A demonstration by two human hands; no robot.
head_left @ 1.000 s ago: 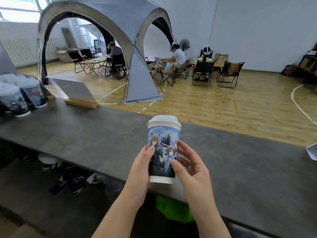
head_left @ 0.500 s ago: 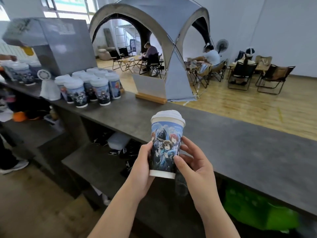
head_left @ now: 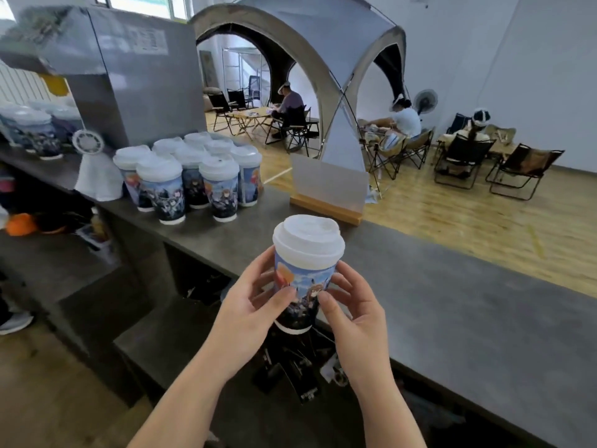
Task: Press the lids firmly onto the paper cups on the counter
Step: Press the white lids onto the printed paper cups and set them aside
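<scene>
I hold a printed paper cup (head_left: pixel 303 286) with a white lid (head_left: pixel 308 239) in the air, in front of the grey counter's (head_left: pixel 452 302) near edge. My left hand (head_left: pixel 248 302) grips its left side with thumb and fingers curled round it. On the other side my right hand (head_left: pixel 352 305) grips it the same way. Several more lidded printed cups (head_left: pixel 190 182) stand grouped on the counter at the left.
A white cloth-like object (head_left: pixel 97 176) and a tall grey box (head_left: pixel 129 76) stand left of the cup group, with further cups (head_left: pixel 35 130) beyond. A sign in a wooden base (head_left: pixel 328 192) sits behind my cup. Shelves lie below the counter. People sit at tables past it.
My view has swung left, bringing the cup group and grey box nearer. The cup has turned in my hands and now shows a different part of its print.
</scene>
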